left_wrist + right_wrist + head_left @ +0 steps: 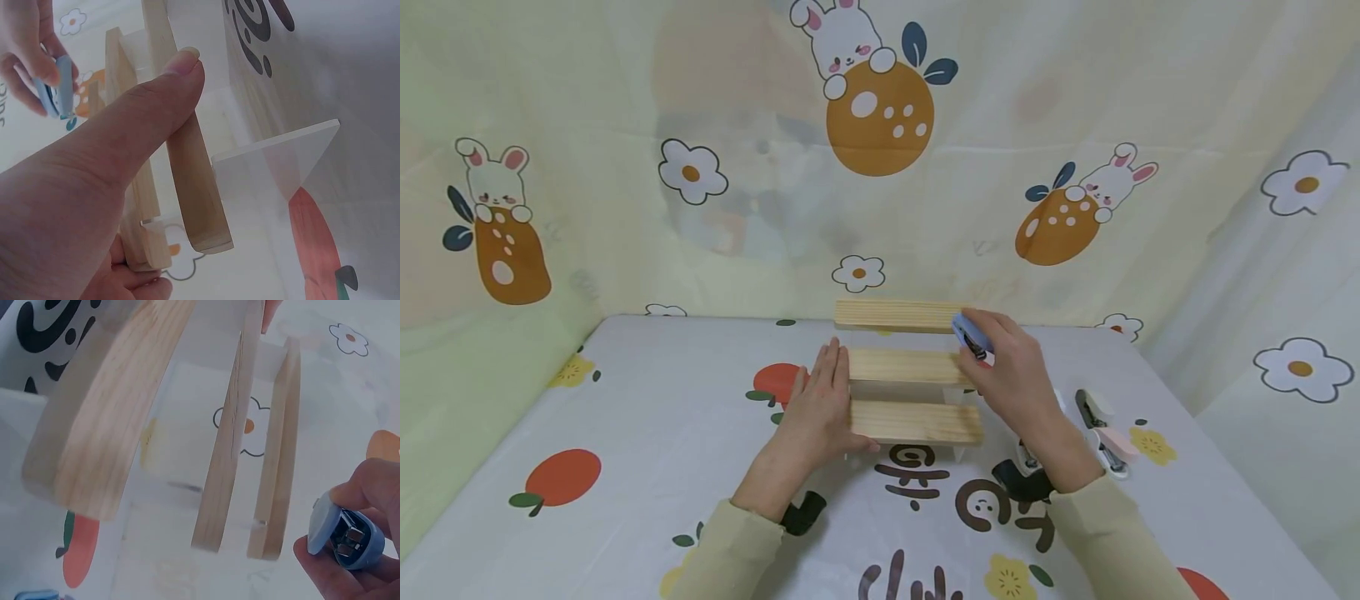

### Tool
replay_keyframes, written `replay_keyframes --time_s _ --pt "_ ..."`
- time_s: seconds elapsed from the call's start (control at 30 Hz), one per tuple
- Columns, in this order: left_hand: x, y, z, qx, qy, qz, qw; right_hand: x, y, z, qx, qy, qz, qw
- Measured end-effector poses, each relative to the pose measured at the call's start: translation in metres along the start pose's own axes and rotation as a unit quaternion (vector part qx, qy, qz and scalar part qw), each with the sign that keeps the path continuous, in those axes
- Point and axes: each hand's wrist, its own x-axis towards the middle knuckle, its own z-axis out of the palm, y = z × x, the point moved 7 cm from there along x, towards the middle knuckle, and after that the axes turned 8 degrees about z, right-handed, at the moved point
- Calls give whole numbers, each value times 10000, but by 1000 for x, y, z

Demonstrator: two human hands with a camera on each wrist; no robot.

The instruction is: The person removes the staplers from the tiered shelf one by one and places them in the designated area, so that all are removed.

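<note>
A three-step display rack (916,422) with pale wooden boards and translucent side supports stands in the middle of the table. My left hand (822,412) holds its left end. In the left wrist view the thumb (147,115) lies across the front board, with other fingertips (150,289) by the end of a board behind. My right hand (1017,367) grips a small light-blue stapler (970,335) near the right end of the upper boards. Seen from the right wrist, the stapler (350,537) is apart from the boards, its metal parts facing the camera.
Right of the rack lie a stapler with a pale top (1092,407) and a pink stapler (1116,448). Another small item (1027,458) is partly hidden by my right wrist. A patterned curtain (760,233) hangs behind the table's back edge.
</note>
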Motion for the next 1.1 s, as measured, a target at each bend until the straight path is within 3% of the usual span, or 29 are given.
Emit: replay_keyframes --time_s 0.77,1.1 --pt "0 -1 2 30 -28 71 10000 -29 18 -22 -270 -26 219 9994" --pt "0 -1 2 40 -66 44 10000 -45 23 -26 -503 -90 648 9966"
